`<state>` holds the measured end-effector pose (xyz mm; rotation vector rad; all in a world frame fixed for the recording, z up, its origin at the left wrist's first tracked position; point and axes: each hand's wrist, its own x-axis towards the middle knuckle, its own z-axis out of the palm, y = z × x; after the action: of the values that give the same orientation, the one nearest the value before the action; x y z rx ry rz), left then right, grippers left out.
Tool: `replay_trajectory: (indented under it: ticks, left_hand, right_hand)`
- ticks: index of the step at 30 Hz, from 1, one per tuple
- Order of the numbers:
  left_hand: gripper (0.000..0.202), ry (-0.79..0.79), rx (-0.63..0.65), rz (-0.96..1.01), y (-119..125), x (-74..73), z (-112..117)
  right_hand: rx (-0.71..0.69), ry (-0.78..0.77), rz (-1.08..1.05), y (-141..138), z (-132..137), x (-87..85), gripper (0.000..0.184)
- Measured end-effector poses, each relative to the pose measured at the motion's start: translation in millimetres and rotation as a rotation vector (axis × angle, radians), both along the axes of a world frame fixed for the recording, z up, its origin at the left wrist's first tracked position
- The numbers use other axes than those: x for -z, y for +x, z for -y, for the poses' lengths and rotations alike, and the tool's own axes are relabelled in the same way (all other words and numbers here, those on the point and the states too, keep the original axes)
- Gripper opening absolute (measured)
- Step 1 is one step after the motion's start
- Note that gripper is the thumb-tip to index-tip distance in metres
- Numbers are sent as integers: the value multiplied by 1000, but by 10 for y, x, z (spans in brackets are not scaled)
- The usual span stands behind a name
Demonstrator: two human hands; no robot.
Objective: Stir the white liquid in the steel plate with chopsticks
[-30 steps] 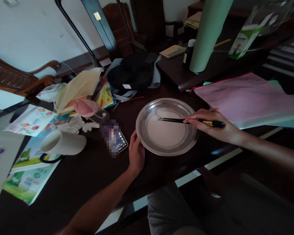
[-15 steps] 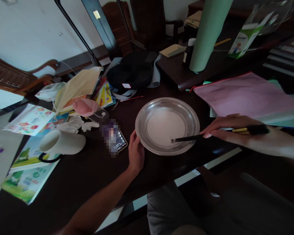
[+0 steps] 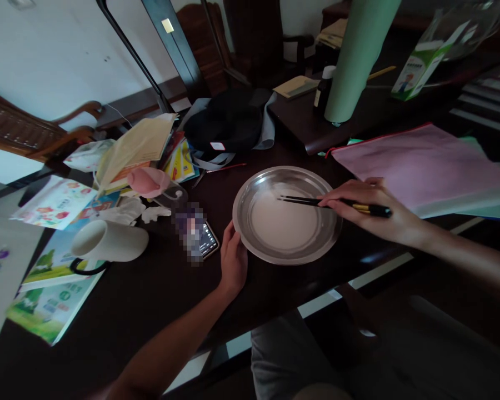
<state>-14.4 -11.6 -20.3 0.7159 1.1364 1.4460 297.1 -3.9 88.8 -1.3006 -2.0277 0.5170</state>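
A round metal basin (image 3: 245,236) stands on the dark table, with a pale, whitish layer (image 3: 285,222) covering its bottom; whether that is liquid I cannot tell. My left hand (image 3: 234,261) is closed on the basin's left rim, fingers at its outer side. In my right hand (image 3: 358,205) is a pair of black chopsticks (image 3: 302,201) with gold bands near the thick ends. Their tips lie close together over the basin's middle, slightly apart. Whether they touch the whitish layer is unclear.
Left of the basin lie a lit phone (image 3: 208,241), a white mug (image 3: 127,241) with a black handle, and several booklets (image 3: 54,305). A black bag (image 3: 229,119) sits behind, and a pink zip pouch (image 3: 404,166) lies to the right. Beyond stands a tall green cylinder (image 3: 354,72).
My right hand has moved left and away from me, carrying the chopstick tips from the basin's near right side toward its upper middle. My left hand stays at the rim.
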Motion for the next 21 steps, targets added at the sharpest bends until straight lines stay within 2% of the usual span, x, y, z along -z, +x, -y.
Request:
replay_trajectory:
  ticks: [3, 6, 10, 14, 18, 21]
  left_hand:
    - [47, 12, 24, -13, -9, 1, 0]
    - [43, 21, 36, -38, -9, 6, 1]
    - [40, 28, 12, -33, 8, 11, 2]
    - [40, 35, 23, -33, 11, 12, -3]
    - [40, 27, 25, -26, 0, 7, -8]
    - [40, 24, 25, -10, -4, -1, -8]
  right_hand:
    - [19, -29, 43, 238, 84, -174, 21]
    - [28, -100, 50, 445, 200, -276, 26]
    - [-52, -215, 28, 443, 324, -306, 25]
    - [-150, -239, -35, 170, 333, -202, 21]
    - [-175, -170, -48, -85, 197, 31, 22]
    - [-144, -110, -9, -153, 46, 149, 22]
